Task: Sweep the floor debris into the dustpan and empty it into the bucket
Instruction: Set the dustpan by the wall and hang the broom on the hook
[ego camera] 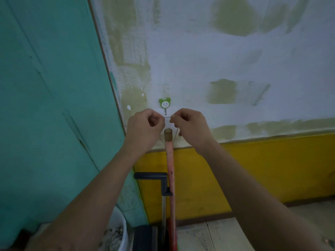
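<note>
Left forearm (87, 205) and right forearm (257, 196) extend upward from the bottom edge. Low on the left, a white bucket (123, 230) stands on the floor, with debris visible inside. Just to its right is the dark dustpan (151, 175), upright and clipped to the pink broom handle (171, 169), which stands against the wall (235, 160). Above the handle's top, the left hand (143, 129) and right hand (190, 127) each pinch a thin string (167, 117) between curled fingers. The string runs taut between them, directly beneath a green hook (165, 104) fixed to the wall.
</note>
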Demonstrator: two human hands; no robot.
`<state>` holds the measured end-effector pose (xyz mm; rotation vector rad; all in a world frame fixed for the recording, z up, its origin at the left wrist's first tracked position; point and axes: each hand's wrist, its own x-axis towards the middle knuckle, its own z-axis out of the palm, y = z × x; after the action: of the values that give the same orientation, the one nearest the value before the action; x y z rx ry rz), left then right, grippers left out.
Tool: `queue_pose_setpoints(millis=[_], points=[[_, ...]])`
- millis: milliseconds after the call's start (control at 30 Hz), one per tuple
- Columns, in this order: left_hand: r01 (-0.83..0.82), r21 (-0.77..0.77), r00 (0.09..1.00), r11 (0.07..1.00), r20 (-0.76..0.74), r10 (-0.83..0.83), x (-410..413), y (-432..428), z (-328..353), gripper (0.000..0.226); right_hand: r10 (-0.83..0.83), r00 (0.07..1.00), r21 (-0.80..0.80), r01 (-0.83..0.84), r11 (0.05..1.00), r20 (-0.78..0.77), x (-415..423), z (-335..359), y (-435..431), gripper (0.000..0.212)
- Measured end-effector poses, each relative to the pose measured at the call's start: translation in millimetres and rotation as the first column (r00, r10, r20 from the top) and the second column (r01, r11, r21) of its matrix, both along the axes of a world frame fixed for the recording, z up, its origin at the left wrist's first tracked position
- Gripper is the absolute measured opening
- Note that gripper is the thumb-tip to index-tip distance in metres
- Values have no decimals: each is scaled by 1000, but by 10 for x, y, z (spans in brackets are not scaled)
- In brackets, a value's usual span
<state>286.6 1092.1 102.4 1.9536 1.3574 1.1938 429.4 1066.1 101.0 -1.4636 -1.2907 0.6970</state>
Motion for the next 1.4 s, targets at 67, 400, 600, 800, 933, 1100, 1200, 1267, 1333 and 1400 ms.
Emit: queue_pose_setpoints(millis=[67, 400, 600, 800, 933, 1100, 1200, 1267, 1333, 1400], points=[[-36, 6, 999, 999, -5, 36, 30, 89, -5, 7, 0, 1000, 13, -1, 1000, 18, 9, -41, 134, 17], [-142, 9, 990, 990, -1, 142, 180, 406, -173, 6, -74, 964, 7, 75, 997, 255, 103, -197, 533, 20], [-183, 14, 983, 983, -3, 183, 222, 496, -264, 7, -99, 933, 14, 100, 995, 346, 108, -253, 609, 22], [-191, -12, 981, 981, 21, 192, 238, 496, -349, 7, -102, 933, -6, 111, 994, 345, 100, -309, 594, 22], [-166, -89, 981, 982, 90, 174, 250, 470, -422, 7, -89, 958, -3, 93, 996, 274, 62, -395, 558, 23], [-113, -210, 968, 971, 196, 155, 289, 430, -448, 9, -70, 973, -2, 72, 997, 220, 22, -462, 525, 22], [-64, -259, 966, 964, 225, 125, 275, 434, -468, 11, -58, 976, -7, 61, 998, 208, 26, -488, 511, 21], [-43, -262, 968, 964, 226, 105, 260, 425, -497, 9, -51, 978, 3, 51, 999, 204, 25, -513, 496, 18], [-9, -273, 964, 962, 253, 81, 242, 403, -527, 10, -43, 977, 17, 41, 999, 210, 25, -540, 483, 16], [33, -276, 954, 961, 295, 52, 214, 371, -560, 14, -27, 977, 23, 23, 999, 213, 33, -576, 472, 15]])
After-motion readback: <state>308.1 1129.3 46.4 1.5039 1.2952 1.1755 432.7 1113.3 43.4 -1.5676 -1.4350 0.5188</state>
